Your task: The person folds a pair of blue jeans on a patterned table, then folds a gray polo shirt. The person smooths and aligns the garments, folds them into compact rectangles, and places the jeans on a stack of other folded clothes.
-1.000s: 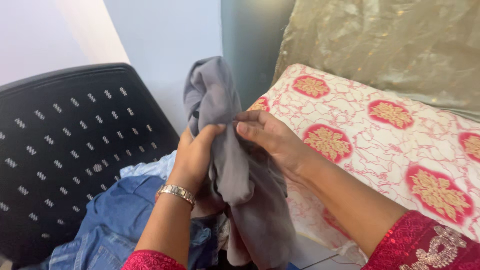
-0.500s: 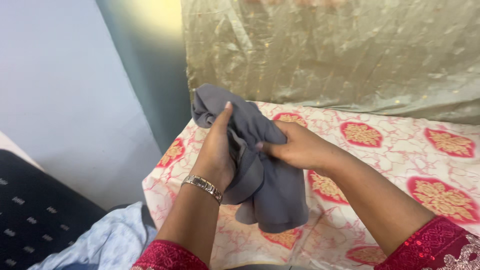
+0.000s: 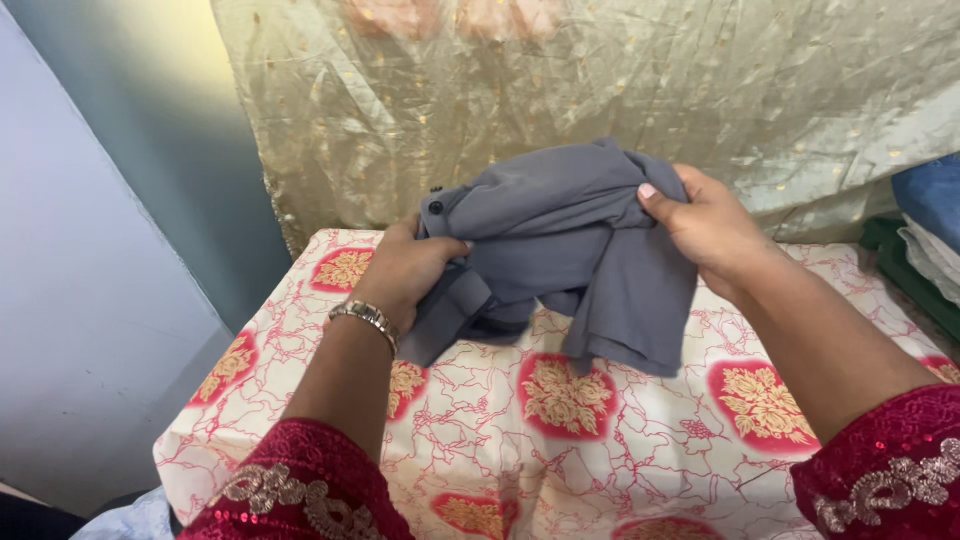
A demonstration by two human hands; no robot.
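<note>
The folded clothes (image 3: 930,235) are cut off by the right edge. The grey garment (image 3: 560,250) hides both hands' fingertips and part of the bed cover (image 3: 600,450).

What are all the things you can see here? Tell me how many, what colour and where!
grey garment: one, grey with a dark button, held up over the cloth-covered surface
patterned cloth: one, cream with red and gold flowers, covering the surface below
gold fabric: one, shiny pale gold, hanging behind
folded clothes: a small stack, blue, white and green, far right edge
wall: one, pale blue-grey, left
bracelet: one, metal, on the left wrist
sleeves: two, red with trim, bottom
left hand: grip on the garment's left side
right hand: grip on its right side
</note>
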